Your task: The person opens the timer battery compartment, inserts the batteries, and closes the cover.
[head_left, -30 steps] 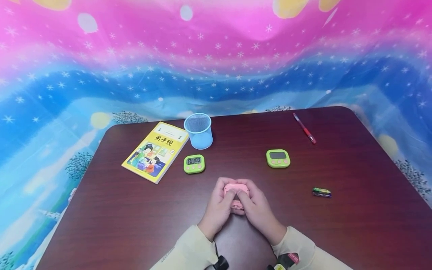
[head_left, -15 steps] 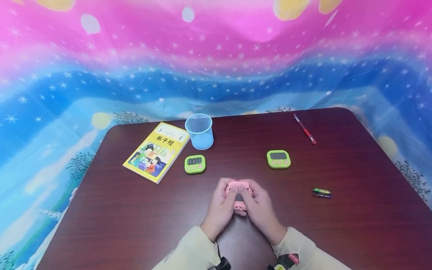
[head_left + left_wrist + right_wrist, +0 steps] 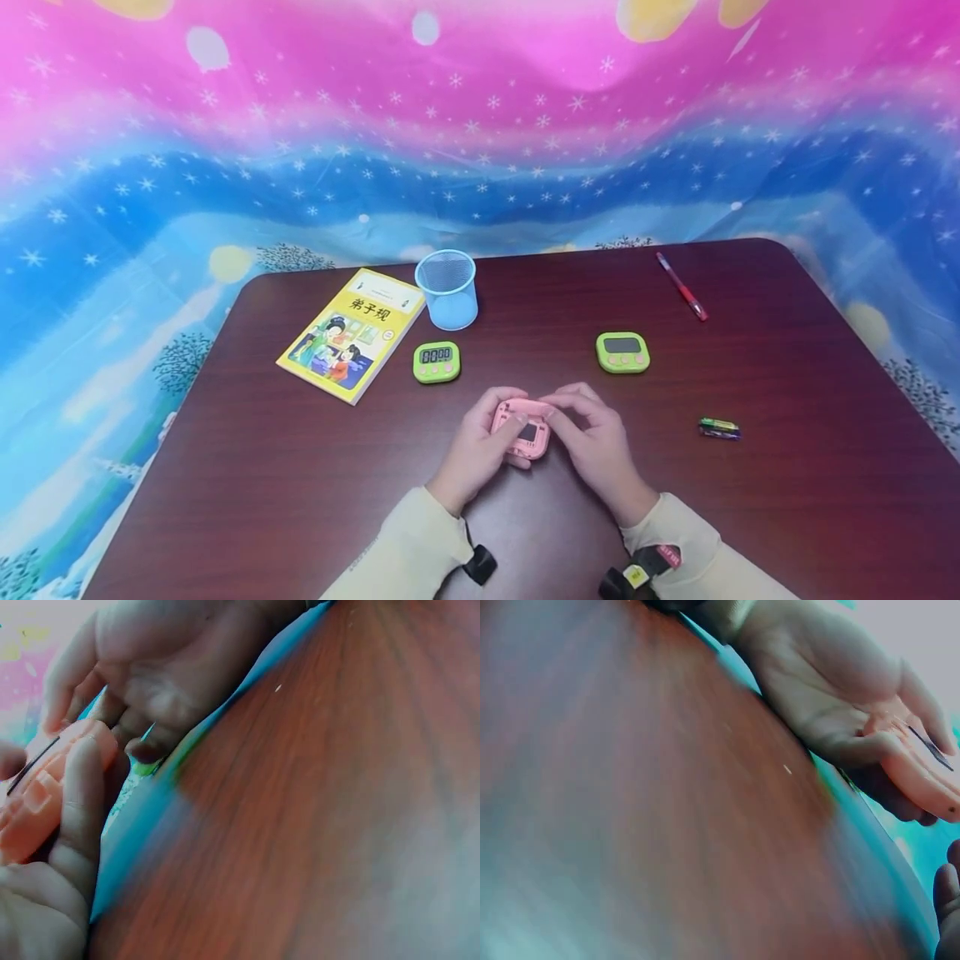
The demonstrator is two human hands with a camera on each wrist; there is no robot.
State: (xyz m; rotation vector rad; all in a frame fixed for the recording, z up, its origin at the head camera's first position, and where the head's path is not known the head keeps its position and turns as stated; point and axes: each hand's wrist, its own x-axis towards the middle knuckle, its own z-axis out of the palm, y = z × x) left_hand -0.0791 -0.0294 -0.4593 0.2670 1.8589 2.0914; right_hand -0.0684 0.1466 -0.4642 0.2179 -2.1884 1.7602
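A pink digital timer (image 3: 530,446), rounded like the two green ones, is held above the table. My left hand (image 3: 476,437) grips it from the left, its thumb lying across the face with a dark rectangle. At the timer's upper right corner, my right hand (image 3: 600,433) pinches the edge between thumb and forefinger. Seen from the left wrist, the left thumb presses on the pink timer (image 3: 45,791), and the right hand's fingers reach its far end. In the right wrist view, the left hand (image 3: 832,690) cradles the timer, whose underside is hidden.
Beyond the hands lie two green timers (image 3: 437,362) (image 3: 623,352); the left one's display is lit. A yellow book (image 3: 352,333) and a blue mesh pen holder (image 3: 447,292) stand back left. A red pen (image 3: 682,287) and batteries (image 3: 719,428) lie rightward on the table (image 3: 225,500).
Both thumbs were on the timer's face; now the right hand has shifted right to its upper corner. The timer has turned slightly and more of its face shows.
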